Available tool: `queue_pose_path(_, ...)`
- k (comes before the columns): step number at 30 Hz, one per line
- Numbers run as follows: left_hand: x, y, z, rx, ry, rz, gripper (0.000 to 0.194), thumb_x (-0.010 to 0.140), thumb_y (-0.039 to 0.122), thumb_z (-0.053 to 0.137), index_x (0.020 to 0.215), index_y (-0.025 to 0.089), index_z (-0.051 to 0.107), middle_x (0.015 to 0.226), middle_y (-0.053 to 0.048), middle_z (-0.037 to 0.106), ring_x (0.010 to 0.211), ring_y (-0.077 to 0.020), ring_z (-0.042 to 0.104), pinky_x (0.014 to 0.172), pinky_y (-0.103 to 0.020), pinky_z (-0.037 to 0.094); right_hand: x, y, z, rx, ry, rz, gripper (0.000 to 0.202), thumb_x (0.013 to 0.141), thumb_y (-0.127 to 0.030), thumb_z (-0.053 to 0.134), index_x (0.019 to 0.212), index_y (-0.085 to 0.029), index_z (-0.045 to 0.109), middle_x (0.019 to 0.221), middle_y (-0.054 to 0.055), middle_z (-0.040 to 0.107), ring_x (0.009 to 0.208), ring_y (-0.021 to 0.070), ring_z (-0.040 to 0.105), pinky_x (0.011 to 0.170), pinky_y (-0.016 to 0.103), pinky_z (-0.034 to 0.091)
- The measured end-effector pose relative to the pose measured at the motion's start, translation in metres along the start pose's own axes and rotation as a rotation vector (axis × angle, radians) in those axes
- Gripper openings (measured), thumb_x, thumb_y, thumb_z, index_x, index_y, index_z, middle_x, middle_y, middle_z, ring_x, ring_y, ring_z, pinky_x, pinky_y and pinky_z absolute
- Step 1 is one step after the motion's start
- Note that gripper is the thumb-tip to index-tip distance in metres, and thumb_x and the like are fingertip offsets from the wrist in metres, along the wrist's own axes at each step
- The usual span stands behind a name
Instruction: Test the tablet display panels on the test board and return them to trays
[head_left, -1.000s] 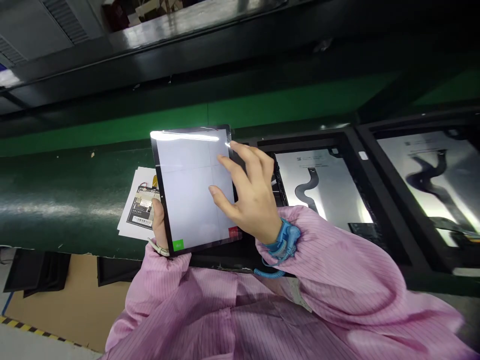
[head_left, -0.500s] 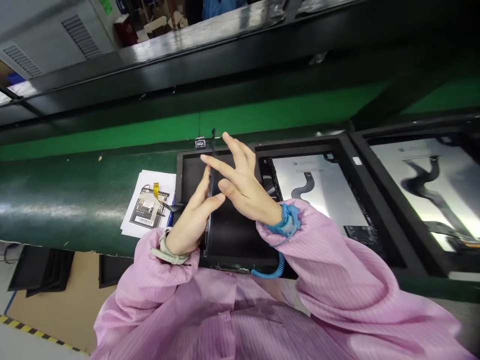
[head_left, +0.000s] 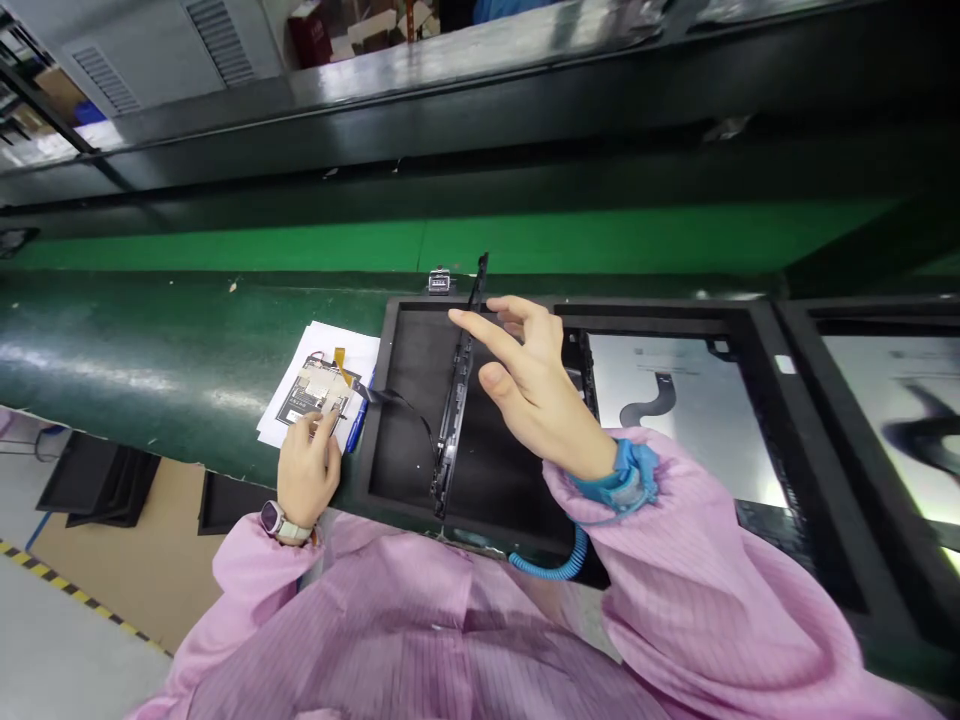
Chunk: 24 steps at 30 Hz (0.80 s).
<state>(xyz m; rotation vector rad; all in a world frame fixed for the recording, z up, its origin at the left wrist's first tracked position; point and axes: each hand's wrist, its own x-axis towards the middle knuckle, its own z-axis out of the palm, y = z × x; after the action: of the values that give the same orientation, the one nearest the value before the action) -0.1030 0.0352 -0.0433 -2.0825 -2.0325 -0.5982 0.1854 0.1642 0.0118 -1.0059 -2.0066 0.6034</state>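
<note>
Where the green workbench stretches out past the left hand, pale streaks of light lie on its glossy top. Black tray below the right hand. Farther right of that hand, silver-backed display panel lying flat in a second black tray, curved dark ribbon on its back. Thin black tablet screen assembly between the hands, tilted up on edge over the first tray, seen nearly side-on. White paper sheet just ahead of the left hand. Right hand at the assembly's upper half, fingers partly spread, index extended across its edge; grip or mere contact, cannot tell. Left hand's fingers bent down over the near edge of the circuit board, which lies on the sheet; whether they grasp it, cannot tell. Blue wrist strap on the right wrist. Blue pen just right of the left hand. Watch on the left wrist. Amber flex ribbon standing beyond the left fingertips.
</note>
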Motion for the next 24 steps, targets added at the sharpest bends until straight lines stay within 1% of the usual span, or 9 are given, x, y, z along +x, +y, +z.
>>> queue_pose_path(3, -0.011, -0.009, 0.010, 0.079, -0.049, 0.072, 0.041, 0.099, 0.015, 0.044, 0.134, 0.015, 0.065, 0.123, -0.019, 0.064, 0.104, -0.0303, 0.062, 0.086, -0.044, 0.051, -0.002, -0.002, -0.004, 0.021, -0.013, 0.015, 0.075, 0.099, -0.075, 0.020, 0.149, -0.032, 0.056, 0.129, 0.013, 0.049, 0.121, 0.0287, 0.048, 0.112, 0.058, 0.041)
queue_pose_path(7, -0.014, -0.010, 0.015, 0.089, -0.033, 0.065, 0.041, 0.099, 0.014, 0.044, 0.134, 0.015, 0.065, 0.124, -0.019, 0.064, 0.106, -0.0311, 0.061, 0.086, -0.045, 0.050, -0.003, -0.005, -0.008, 0.060, -0.024, 0.044, 0.077, 0.099, -0.075, 0.023, 0.149, -0.027, 0.057, 0.117, 0.012, 0.053, 0.107, 0.0249, 0.054, 0.104, 0.051, 0.048)
queue_pose_path(11, -0.013, -0.010, 0.015, 0.085, -0.020, 0.062, 0.042, 0.097, 0.012, 0.044, 0.134, 0.016, 0.066, 0.126, -0.018, 0.063, 0.107, -0.0302, 0.061, 0.086, -0.043, 0.050, -0.001, -0.011, -0.014, 0.153, -0.078, 0.102, 0.079, 0.097, -0.078, 0.028, 0.148, -0.024, 0.056, 0.101, 0.009, 0.058, 0.088, 0.0197, 0.058, 0.083, 0.040, 0.056)
queue_pose_path(14, -0.012, -0.009, 0.014, 0.120, -0.046, 0.088, 0.043, 0.097, 0.014, 0.045, 0.136, 0.014, 0.064, 0.128, -0.020, 0.062, 0.109, -0.0320, 0.061, 0.085, -0.044, 0.051, -0.002, -0.020, -0.021, 0.229, -0.145, 0.219, 0.073, 0.096, -0.075, 0.041, 0.147, -0.025, 0.053, 0.098, 0.006, 0.058, 0.073, 0.0149, 0.057, 0.066, 0.031, 0.055)
queue_pose_path(15, -0.012, -0.009, 0.014, 0.128, -0.056, 0.088, 0.044, 0.097, 0.015, 0.045, 0.136, 0.014, 0.064, 0.129, -0.021, 0.062, 0.109, -0.0322, 0.062, 0.085, -0.045, 0.052, -0.002, -0.022, -0.025, 0.241, -0.158, 0.264, 0.070, 0.094, -0.072, 0.048, 0.146, -0.025, 0.053, 0.099, 0.006, 0.058, 0.070, 0.0134, 0.057, 0.062, 0.029, 0.053)
queue_pose_path(17, -0.012, -0.009, 0.012, 0.129, -0.078, 0.075, 0.044, 0.097, 0.016, 0.046, 0.137, 0.016, 0.064, 0.131, -0.021, 0.062, 0.108, -0.0322, 0.062, 0.086, -0.046, 0.053, -0.006, -0.025, -0.032, 0.245, -0.161, 0.344, 0.063, 0.092, -0.061, 0.059, 0.142, -0.025, 0.051, 0.099, 0.004, 0.057, 0.064, 0.0110, 0.055, 0.056, 0.026, 0.050)
queue_pose_path(20, -0.011, -0.011, 0.009, 0.063, -0.095, 0.055, 0.044, 0.098, 0.018, 0.046, 0.138, 0.019, 0.063, 0.133, -0.020, 0.060, 0.108, -0.0323, 0.062, 0.089, -0.049, 0.054, -0.015, -0.022, -0.043, 0.236, -0.111, 0.442, 0.051, 0.088, -0.038, 0.061, 0.137, -0.026, 0.051, 0.089, 0.000, 0.053, 0.054, 0.0078, 0.047, 0.049, 0.023, 0.040)
queue_pose_path(22, -0.006, -0.014, 0.007, -0.059, -0.045, 0.009, 0.043, 0.101, 0.021, 0.045, 0.141, 0.020, 0.061, 0.132, -0.018, 0.059, 0.108, -0.0298, 0.063, 0.093, -0.048, 0.055, -0.021, -0.015, -0.046, 0.267, -0.076, 0.512, 0.053, 0.083, -0.027, 0.059, 0.135, -0.027, 0.050, 0.083, -0.003, 0.048, 0.051, 0.0075, 0.041, 0.046, 0.022, 0.034)
queue_pose_path(24, 0.004, -0.015, 0.005, -0.209, 0.047, -0.048, 0.044, 0.103, 0.026, 0.046, 0.146, 0.022, 0.055, 0.133, -0.017, 0.056, 0.111, -0.0273, 0.064, 0.097, -0.046, 0.055, -0.027, -0.006, -0.043, 0.343, -0.040, 0.566, 0.056, 0.079, -0.023, 0.057, 0.135, -0.027, 0.049, 0.079, -0.004, 0.044, 0.052, 0.0086, 0.039, 0.047, 0.023, 0.031)
